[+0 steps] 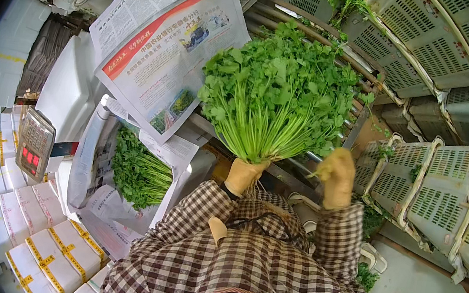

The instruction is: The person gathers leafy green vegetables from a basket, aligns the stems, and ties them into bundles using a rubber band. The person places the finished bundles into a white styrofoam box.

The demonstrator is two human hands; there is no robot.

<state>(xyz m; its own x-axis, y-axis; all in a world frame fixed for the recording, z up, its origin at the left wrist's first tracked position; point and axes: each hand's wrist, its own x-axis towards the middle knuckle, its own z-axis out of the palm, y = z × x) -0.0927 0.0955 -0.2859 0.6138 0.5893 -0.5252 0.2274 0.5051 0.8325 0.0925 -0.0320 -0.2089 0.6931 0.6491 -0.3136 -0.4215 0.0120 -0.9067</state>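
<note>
My left hand [245, 177], in a tan glove, grips a big bunch of leafy green herbs [278, 94], like coriander or celery, by the root end; the leaves fan out away from me. Thin roots hang below that fist. To the right of the stems is my gloved right hand [337, 176], slightly blurred, with its fingers curled and a small yellowish-green bit at them; whether it grips that bit is unclear. At the left, more bunched greens [141, 171] lie in a container lined with newspaper [184, 150].
Newspaper sheets [163, 46] lean over the lined container. A scale display [36, 143] stands at the left, near taped white foam boxes [62, 252]. Slotted plastic crates [440, 189] stack at the right and back. Metal rollers [351, 113] run under the herb bunch.
</note>
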